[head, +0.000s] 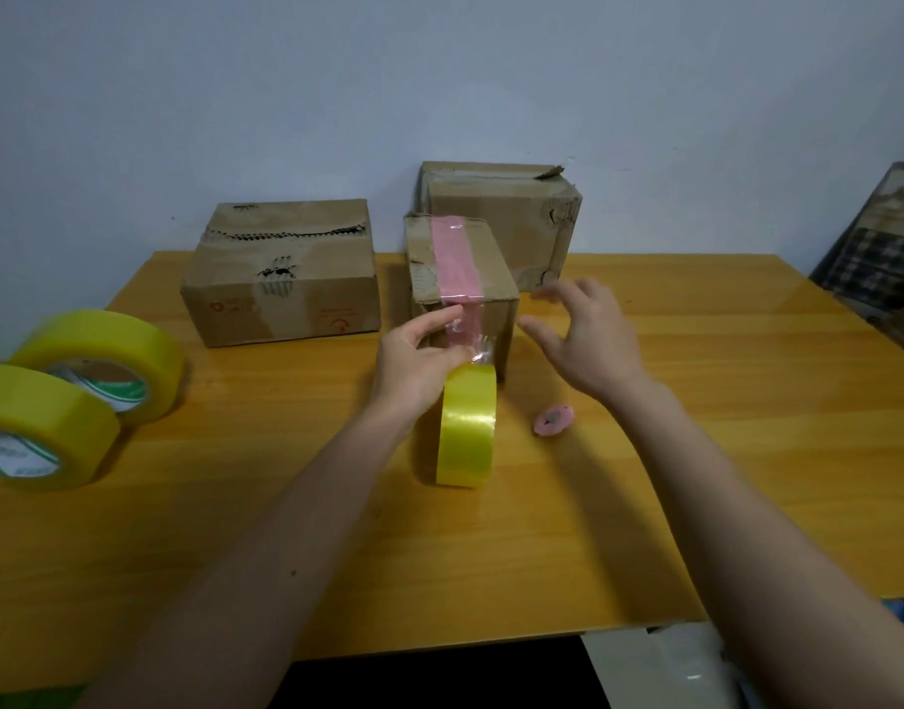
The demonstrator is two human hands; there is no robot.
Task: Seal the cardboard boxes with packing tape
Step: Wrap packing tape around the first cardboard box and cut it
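Left hand [419,350] pinches the clear tape end against the front of the small box [462,278], its yellow roll [467,427] standing on edge just below; right hand [585,340] hovers beside the box, fingers spread, holding nothing. Two more boxes [281,278] sit behind on the table [695,452], two spare rolls [102,360] far left.

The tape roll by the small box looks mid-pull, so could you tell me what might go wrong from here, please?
1. The left hand pinches crumpled clear tape between the yellow roll and the small box; it may wrinkle or stick to itself.
2. The right hand hovers open, clear of the box, so a pull could drag or tip it.
3. The roll stands on edge and could roll away.
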